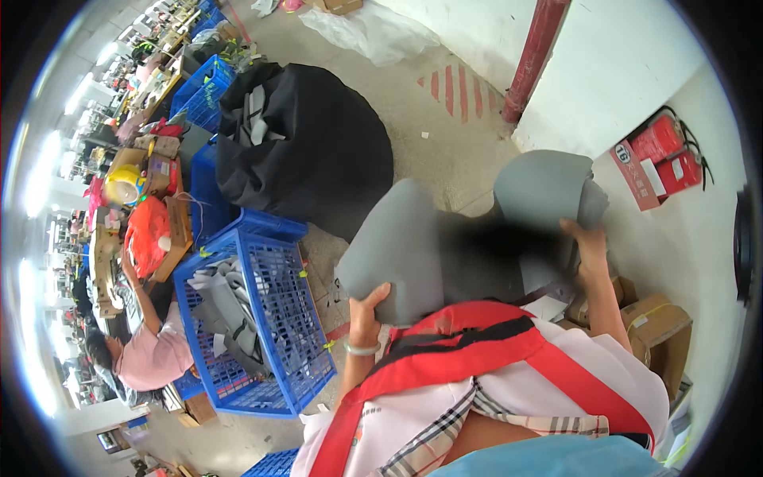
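Note:
My left hand (pixel 366 318) is closed on the lower left edge of a smooth grey sheet piece (pixel 397 254), its thumb on the upper side. To the right, my right hand (pixel 586 248) grips a curved bundle of similar grey sheet pieces (pixel 544 191), with several layered edges showing at its right side. Both lie in front of my chest, over a red apron (pixel 453 322). A dark blurred area between them hides how the two are joined, if at all.
At left, a blue plastic crate (pixel 290 306) holds loose grey pieces. Beyond it stands a large black sack (pixel 318 151) with grey strips on top. A co-worker in a pink top (pixel 155 354) sits at far left. Cardboard boxes (pixel 656 326) and fire extinguishers (pixel 664 155) are at right.

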`<control>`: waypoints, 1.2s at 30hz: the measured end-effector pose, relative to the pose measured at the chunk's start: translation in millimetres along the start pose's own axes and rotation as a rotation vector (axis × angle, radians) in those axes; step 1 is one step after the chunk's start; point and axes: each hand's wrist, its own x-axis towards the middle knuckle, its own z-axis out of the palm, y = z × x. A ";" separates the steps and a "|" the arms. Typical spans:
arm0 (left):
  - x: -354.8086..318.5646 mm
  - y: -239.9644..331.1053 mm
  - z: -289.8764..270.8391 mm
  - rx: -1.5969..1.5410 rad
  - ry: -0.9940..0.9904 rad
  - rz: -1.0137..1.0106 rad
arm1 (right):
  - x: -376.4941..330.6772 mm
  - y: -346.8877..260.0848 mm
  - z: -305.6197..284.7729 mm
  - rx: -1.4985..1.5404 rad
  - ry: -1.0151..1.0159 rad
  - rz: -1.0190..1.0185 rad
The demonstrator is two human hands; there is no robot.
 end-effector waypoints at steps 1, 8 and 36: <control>30.6 11.4 5.4 -0.002 -0.006 -0.009 | 18.3 -4.2 16.3 0.007 0.035 -0.023; 238.0 89.2 65.3 -0.043 -0.119 -0.088 | 156.8 -64.6 99.8 0.013 0.123 -0.120; 837.5 319.5 245.5 -0.105 0.130 0.047 | 810.0 -277.7 458.3 0.035 -0.157 -0.172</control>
